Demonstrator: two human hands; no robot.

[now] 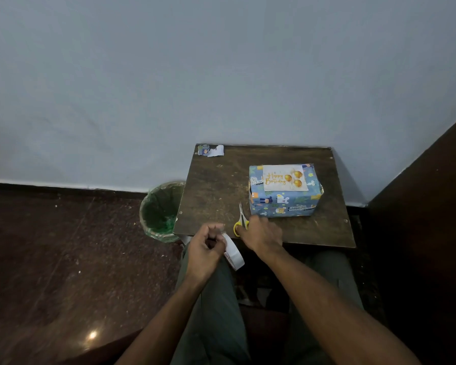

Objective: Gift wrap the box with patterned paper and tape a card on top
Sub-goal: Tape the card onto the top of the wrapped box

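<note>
A box (282,204) wrapped in blue animal-patterned paper sits on the right half of a small dark wooden table (213,185). A white "Happy Birthday" card (284,178) with gold balloons lies on its top. My left hand (204,248) holds a white roll of tape (233,252) over my lap, just off the table's front edge. My right hand (261,233) rests on the yellow handles of a pair of scissors (241,219) lying near the front edge, blades pointing away; its fingers are hidden from here.
Torn scraps of wrapping paper (211,150) lie at the table's far left corner. A bin with a green liner (161,210) stands on the floor left of the table. A pale wall rises behind, and a dark panel (427,206) stands to the right.
</note>
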